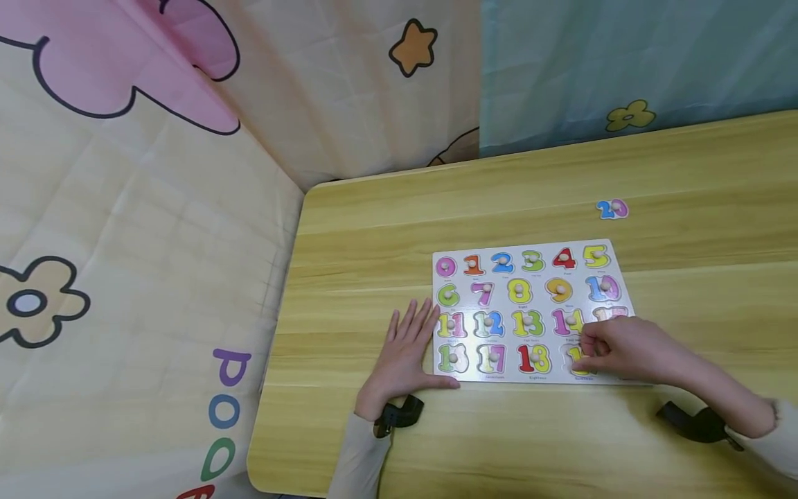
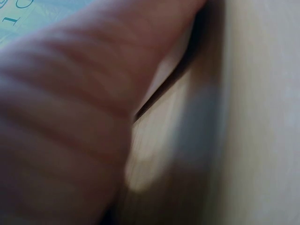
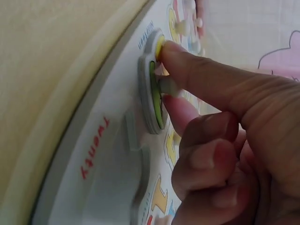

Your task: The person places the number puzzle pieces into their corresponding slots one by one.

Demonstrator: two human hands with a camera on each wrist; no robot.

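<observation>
A white wooden number puzzle board (image 1: 499, 380) lies on the table, its rows filled with coloured, knobbed number pieces. My left hand (image 1: 404, 353) rests spread at the board's left edge, with the thumb along the lower left corner. At the lower right, my right hand (image 1: 630, 350) has thumb and forefinger about the knob of the number 19 piece (image 3: 157, 93). The thumb tip touches its yellow digit in the right wrist view, and the piece stands slightly proud of the board. Beside it is the bare recess (image 3: 112, 159) marked "Twenty". The left wrist view is mostly blurred palm.
A blue and purple number 20 piece (image 1: 613, 209) lies on the wooden table (image 1: 349, 256) beyond the board's upper right corner. Printed curtains (image 1: 349, 90) hang along the table's far and left sides. Each wrist wears a black camera mount (image 1: 399, 414).
</observation>
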